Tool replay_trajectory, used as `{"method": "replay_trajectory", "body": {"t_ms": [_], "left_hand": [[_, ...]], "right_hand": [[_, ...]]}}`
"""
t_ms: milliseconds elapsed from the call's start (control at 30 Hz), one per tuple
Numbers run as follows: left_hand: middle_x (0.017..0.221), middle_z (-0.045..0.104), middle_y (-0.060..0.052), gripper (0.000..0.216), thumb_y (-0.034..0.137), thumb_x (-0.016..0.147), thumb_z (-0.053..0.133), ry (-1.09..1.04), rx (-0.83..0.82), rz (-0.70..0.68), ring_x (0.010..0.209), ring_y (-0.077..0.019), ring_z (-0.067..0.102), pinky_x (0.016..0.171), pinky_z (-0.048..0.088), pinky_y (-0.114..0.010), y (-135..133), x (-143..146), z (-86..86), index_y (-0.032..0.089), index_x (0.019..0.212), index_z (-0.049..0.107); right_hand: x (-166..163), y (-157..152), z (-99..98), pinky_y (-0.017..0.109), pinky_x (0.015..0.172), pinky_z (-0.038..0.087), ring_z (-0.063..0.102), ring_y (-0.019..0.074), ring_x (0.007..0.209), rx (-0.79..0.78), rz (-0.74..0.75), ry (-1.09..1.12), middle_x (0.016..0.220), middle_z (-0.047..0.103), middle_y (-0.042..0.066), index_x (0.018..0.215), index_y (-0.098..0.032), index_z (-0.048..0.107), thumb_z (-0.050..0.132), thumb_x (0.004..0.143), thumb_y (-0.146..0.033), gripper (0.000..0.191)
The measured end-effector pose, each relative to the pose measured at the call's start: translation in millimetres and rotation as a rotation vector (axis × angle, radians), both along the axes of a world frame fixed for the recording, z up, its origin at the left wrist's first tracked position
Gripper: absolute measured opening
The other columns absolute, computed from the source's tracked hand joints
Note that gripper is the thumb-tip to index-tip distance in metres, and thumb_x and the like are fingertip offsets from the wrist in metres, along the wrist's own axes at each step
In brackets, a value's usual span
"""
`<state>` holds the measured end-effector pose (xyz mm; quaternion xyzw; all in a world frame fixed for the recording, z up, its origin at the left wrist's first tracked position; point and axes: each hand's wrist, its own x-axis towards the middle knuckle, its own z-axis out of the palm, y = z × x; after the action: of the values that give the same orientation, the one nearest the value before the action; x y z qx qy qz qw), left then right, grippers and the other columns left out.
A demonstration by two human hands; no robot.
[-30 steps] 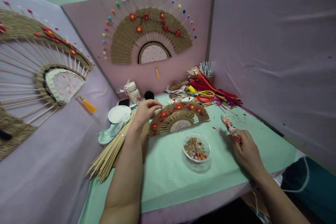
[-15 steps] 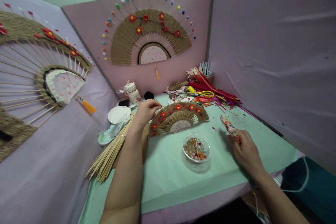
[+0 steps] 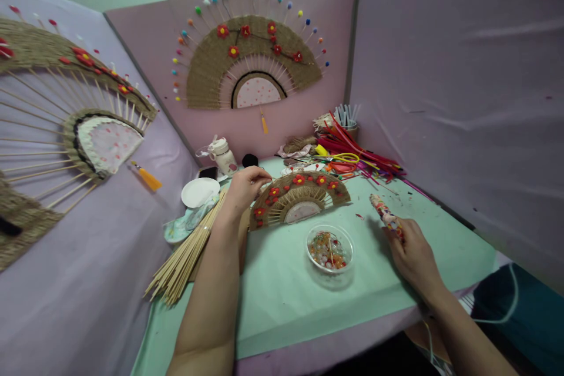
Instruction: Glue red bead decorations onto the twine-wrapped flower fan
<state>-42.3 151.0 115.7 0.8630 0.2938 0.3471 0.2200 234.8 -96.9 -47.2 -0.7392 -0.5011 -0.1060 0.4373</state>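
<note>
A small woven fan (image 3: 304,188) with red felt flowers and a pale half-round centre rests tilted on the table. At its upper left edge is my left hand (image 3: 247,185), thumb and fingers pinched together; whatever lies between the fingertips is too small to make out. My right hand (image 3: 412,247) is wrapped around a colourfully patterned glue gun (image 3: 384,213), its front end pointing up and left, apart from the fan. Between my hands, in front of the fan, stands a clear round tub (image 3: 330,276) of orange, clear and red beads.
Bamboo sticks (image 3: 185,258) lie left of my forearm, near a white plate (image 3: 200,192) and a lidded bottle (image 3: 224,155). Yellow-handled scissors (image 3: 346,157), red pipe cleaners (image 3: 365,150) and a cup of translucent sticks (image 3: 348,120) crowd the back right. Larger fans (image 3: 207,73) hang on the partitions.
</note>
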Motion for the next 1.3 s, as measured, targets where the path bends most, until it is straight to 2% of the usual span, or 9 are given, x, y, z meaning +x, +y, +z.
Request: {"method": "replay_trajectory", "body": {"t_ms": [600, 900, 1300], "left_hand": [[0.082, 0.071, -0.004, 0.013, 0.023, 0.077, 0.059, -0.008, 0.002, 0.012, 0.077, -0.0161, 0.062, 0.072, 0.048, -0.026, -2.1, 1.1, 1.4, 0.019, 0.076, 0.071], [0.083, 0.071, -0.005, 0.013, 0.022, 0.077, 0.059, -0.004, 0.029, -0.008, 0.082, -0.0171, 0.063, 0.08, 0.048, -0.028, 1.1, -0.1, -0.8, 0.019, 0.077, 0.071], [0.081, 0.071, -0.004, 0.013, 0.018, 0.077, 0.058, -0.002, 0.029, -0.001, 0.076, -0.0149, 0.062, 0.071, 0.048, -0.025, -1.4, 0.9, 0.4, 0.017, 0.077, 0.07]], "right_hand": [[-0.6, -0.5, 0.6, 0.035, 0.069, 0.044, 0.056, 0.0245, 0.08, 0.0, -0.002, -0.001, 0.089, 0.057, 0.009, 0.107, -0.021, 0.055, 0.037, 0.094, -0.049, 0.035], [0.2, -0.1, 0.7, 0.035, 0.069, 0.044, 0.056, 0.0242, 0.081, -0.013, -0.006, 0.002, 0.091, 0.057, 0.009, 0.108, -0.021, 0.055, 0.037, 0.094, -0.049, 0.036], [-0.7, 0.0, 0.5, 0.034, 0.068, 0.043, 0.055, 0.0232, 0.079, -0.009, -0.004, -0.013, 0.088, 0.056, 0.008, 0.107, -0.019, 0.055, 0.035, 0.095, -0.051, 0.039]]}}
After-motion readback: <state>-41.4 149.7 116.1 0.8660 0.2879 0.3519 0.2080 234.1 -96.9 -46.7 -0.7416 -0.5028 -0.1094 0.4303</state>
